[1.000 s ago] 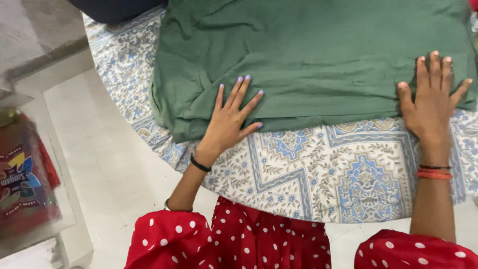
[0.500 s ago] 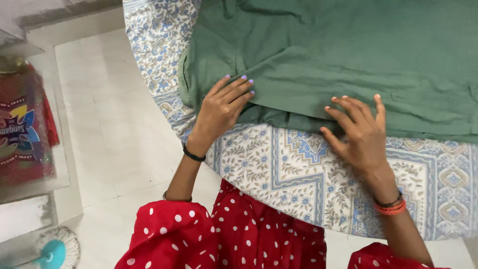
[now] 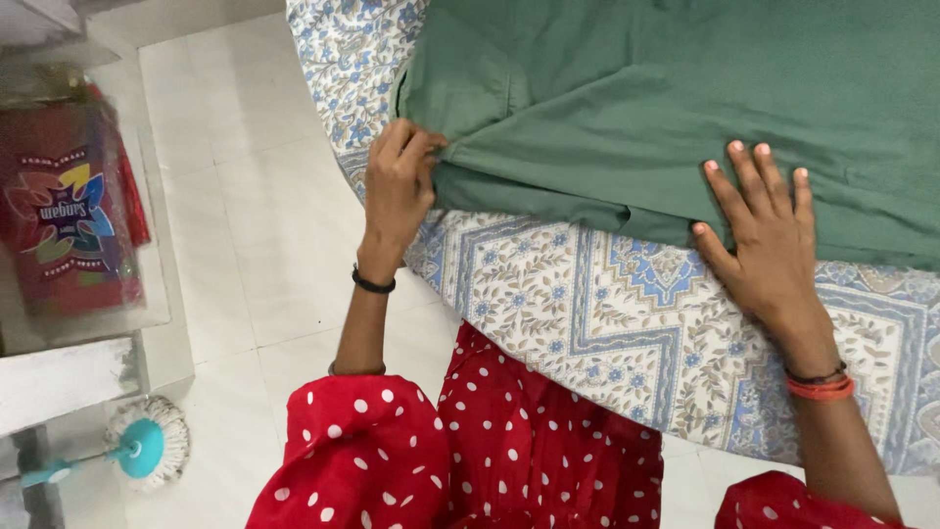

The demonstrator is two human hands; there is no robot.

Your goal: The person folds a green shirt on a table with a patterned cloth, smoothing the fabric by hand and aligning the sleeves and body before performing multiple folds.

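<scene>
On the patterned surface in front of me lies a folded green cotton garment (image 3: pixel 685 98), spread over a white sheet printed with blue and tan floral and geometric motifs (image 3: pixel 607 304); the sheet's rounded edge hangs over a pale tiled floor (image 3: pixel 245 245). Whether that surface is a bed or a counter I cannot tell.

My left hand (image 3: pixel 397 191) is at the garment's near left corner. Its fingers (image 3: pixel 416 147) are curled tight and pinched together on the edge of the green cloth, gripping a fold of it right at the corner. A black band (image 3: pixel 373 284) circles that wrist.

My right hand (image 3: pixel 769 240) lies flat, palm down, on the garment's near edge, well apart from the left. Its fingers (image 3: pixel 749 181) are stretched out and slightly spread, pressing on the cloth without closing round anything; the heel of the hand rests on the printed sheet. A black and an orange bangle (image 3: pixel 821 384) sit on that wrist.

Below, my red sleeves and dress with white polka dots (image 3: pixel 460 460) fill the lower frame. Off to the left, a red printed packet (image 3: pixel 69 211) sits on a clear shelf, and a round white mop head with a teal hub (image 3: pixel 147 443) rests on the floor beneath it.
</scene>
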